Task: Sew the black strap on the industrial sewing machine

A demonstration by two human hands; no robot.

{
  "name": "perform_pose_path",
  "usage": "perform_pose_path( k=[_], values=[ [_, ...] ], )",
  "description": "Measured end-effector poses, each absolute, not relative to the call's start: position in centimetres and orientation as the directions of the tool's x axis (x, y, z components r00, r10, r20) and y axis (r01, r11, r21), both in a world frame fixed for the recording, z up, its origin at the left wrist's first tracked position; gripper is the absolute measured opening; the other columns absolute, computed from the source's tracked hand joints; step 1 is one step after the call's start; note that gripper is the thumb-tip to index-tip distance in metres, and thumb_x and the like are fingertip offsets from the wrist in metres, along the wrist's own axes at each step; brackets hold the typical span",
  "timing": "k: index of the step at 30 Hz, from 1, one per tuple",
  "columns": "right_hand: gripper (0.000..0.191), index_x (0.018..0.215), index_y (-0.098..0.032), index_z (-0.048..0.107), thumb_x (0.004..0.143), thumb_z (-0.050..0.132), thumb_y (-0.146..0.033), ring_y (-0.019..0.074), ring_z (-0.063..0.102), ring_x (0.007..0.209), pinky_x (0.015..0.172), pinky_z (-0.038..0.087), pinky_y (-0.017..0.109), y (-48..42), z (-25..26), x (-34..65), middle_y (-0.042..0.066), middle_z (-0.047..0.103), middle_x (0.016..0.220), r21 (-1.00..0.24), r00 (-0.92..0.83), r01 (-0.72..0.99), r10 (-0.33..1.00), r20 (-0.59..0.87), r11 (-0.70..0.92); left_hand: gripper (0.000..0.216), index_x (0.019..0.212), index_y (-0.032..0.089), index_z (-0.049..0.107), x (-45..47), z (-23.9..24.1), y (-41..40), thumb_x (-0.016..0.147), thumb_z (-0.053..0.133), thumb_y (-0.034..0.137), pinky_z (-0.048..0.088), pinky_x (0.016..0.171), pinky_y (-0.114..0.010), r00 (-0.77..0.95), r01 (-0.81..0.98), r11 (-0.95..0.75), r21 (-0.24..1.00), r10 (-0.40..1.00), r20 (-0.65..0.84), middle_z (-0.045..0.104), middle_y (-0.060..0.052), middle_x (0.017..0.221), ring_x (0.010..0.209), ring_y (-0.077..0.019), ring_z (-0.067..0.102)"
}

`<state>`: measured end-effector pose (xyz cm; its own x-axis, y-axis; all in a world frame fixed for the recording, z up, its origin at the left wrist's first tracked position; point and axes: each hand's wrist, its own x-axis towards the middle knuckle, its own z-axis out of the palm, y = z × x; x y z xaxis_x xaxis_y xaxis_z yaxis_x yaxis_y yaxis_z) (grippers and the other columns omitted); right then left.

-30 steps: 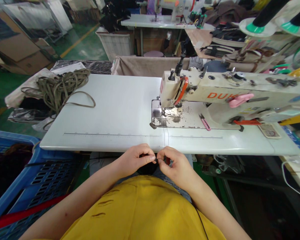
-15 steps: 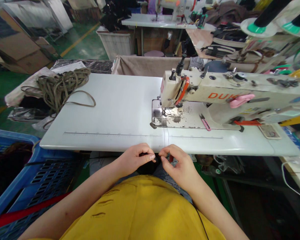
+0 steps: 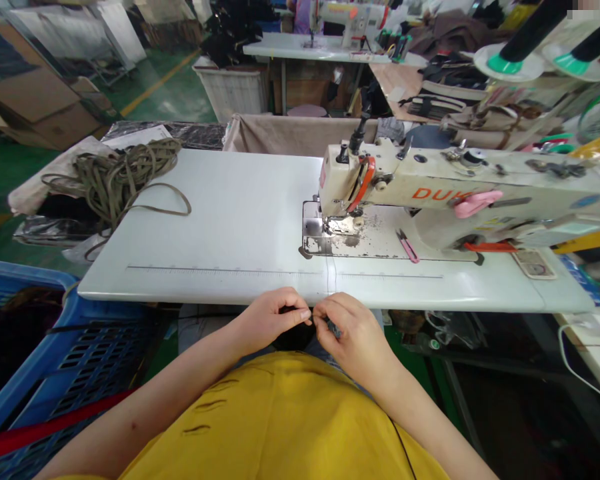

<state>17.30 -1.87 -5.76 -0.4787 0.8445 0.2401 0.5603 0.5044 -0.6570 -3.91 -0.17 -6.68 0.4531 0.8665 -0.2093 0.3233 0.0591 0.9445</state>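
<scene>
My left hand [image 3: 275, 317] is just past the front edge of the sewing table [image 3: 235, 207], thumb and forefinger pinched together. Close against its fingertips, my right hand [image 3: 347, 327] is pinched too. Whatever sits between the fingertips is too small and dark to make out. Thin threads [image 3: 335, 275] run from the needle area of the sewing machine [image 3: 405, 180] over the table's edge near my right hand. Thread snips [image 3: 408, 247] with a pink handle lie on the machine bed, away from both hands.
A coil of olive strap [image 3: 125, 173] hangs over the table's left end. Below it stands a blue plastic basket [image 3: 100, 347] with dark cloth inside. Thread cones [image 3: 535, 40] rise at the upper right. A beige cloth-lined bin [image 3: 300, 133] is behind the table.
My right hand has shifted a little left and its fingers have closed in on the left fingertips. My left hand stays nearly still.
</scene>
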Motion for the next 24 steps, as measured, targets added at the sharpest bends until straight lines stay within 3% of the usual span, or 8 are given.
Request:
perform_pose_path(
  k=[4,7,10,13,15,19,24],
  values=[
    [0.013,0.083,-0.022,0.056,0.088,0.051,-0.011,0.0203,0.055,0.08,0.073,0.045,0.035,-1.3,-6.3,18.1,0.005,0.059,0.082,-0.719,-0.315,0.554,0.905,0.285,0.419,0.028,0.081,0.018,0.075,-4.6,-6.9,-0.1,0.093,0.061,0.039,0.044,0.077,-0.03,0.424,0.33,0.055,0.942,0.883,-0.2,0.065,-0.003,0.083,0.083,-0.0191,0.061],
    [0.007,0.084,-0.022,0.055,0.09,0.053,-0.019,0.0179,0.053,0.075,0.069,0.043,0.032,-0.8,-6.6,19.1,0.003,0.058,0.082,-0.851,-0.139,0.456,0.966,0.219,0.259,0.03,0.08,0.017,0.073,-5.5,-7.1,0.1,0.092,0.061,0.042,0.043,0.075,-0.03,0.39,0.333,0.08,0.94,0.895,-0.215,0.064,-0.003,0.082,0.081,-0.0187,0.058],
    [0.012,0.091,-0.023,0.051,0.098,0.052,-0.033,0.0122,0.048,0.061,0.06,0.04,0.029,-0.8,-6.6,19.1,0.004,0.066,0.093,-0.99,-0.183,0.131,0.983,0.031,0.056,0.029,0.078,0.017,0.072,-5.8,-7.2,0.2,0.091,0.061,0.042,0.044,0.08,-0.032,0.405,0.329,0.057,0.943,0.894,-0.195,0.062,-0.004,0.085,0.084,-0.0197,0.059],
    [0.02,0.096,-0.024,0.045,0.103,0.049,-0.043,0.0117,0.047,0.054,0.058,0.039,0.028,-1.2,-6.5,18.1,-0.001,0.064,0.076,-0.994,-0.33,-0.061,0.942,-0.063,-0.088,0.029,0.074,0.018,0.068,-5.2,-7.2,0.3,0.09,0.058,0.04,0.045,0.086,-0.033,0.493,0.323,0.01,0.947,0.852,-0.177,0.062,-0.005,0.087,0.088,-0.0206,0.06],
    [0.023,0.097,-0.025,0.045,0.103,0.05,-0.047,0.0135,0.049,0.057,0.061,0.041,0.028,-1.5,-6.5,17.2,-0.006,0.054,0.063,-0.993,-0.406,-0.063,0.912,-0.067,-0.101,0.03,0.075,0.019,0.066,-4.5,-7.0,0.2,0.091,0.055,0.041,0.045,0.082,-0.031,0.566,0.338,0.047,0.94,0.788,-0.242,0.064,-0.004,0.083,0.085,-0.0201,0.06],
    [0.027,0.096,-0.024,0.047,0.102,0.051,-0.05,0.0135,0.045,0.061,0.062,0.04,0.029,-1.5,-6.7,16.8,-0.006,0.046,0.064,-0.996,-0.452,0.007,0.888,-0.084,-0.091,0.037,0.082,0.019,0.068,-3.8,-6.8,-0.1,0.093,0.054,0.052,0.042,0.066,-0.027,0.63,0.371,0.167,0.914,0.677,-0.38,0.062,-0.001,0.073,0.07,-0.0171,0.054],
    [0.028,0.096,-0.025,0.046,0.098,0.056,-0.051,0.0115,0.037,0.057,0.056,0.032,0.027,-0.2,-7.5,20.1,-0.008,0.034,0.068,-0.997,-0.252,-0.01,0.965,-0.076,-0.081,0.041,0.07,0.019,0.059,-5.6,-7.2,0.1,0.096,0.05,0.05,0.036,0.064,-0.027,0.467,0.404,0.139,0.904,0.818,-0.335,0.051,0.003,0.064,0.065,-0.0146,0.046]
  ],
)
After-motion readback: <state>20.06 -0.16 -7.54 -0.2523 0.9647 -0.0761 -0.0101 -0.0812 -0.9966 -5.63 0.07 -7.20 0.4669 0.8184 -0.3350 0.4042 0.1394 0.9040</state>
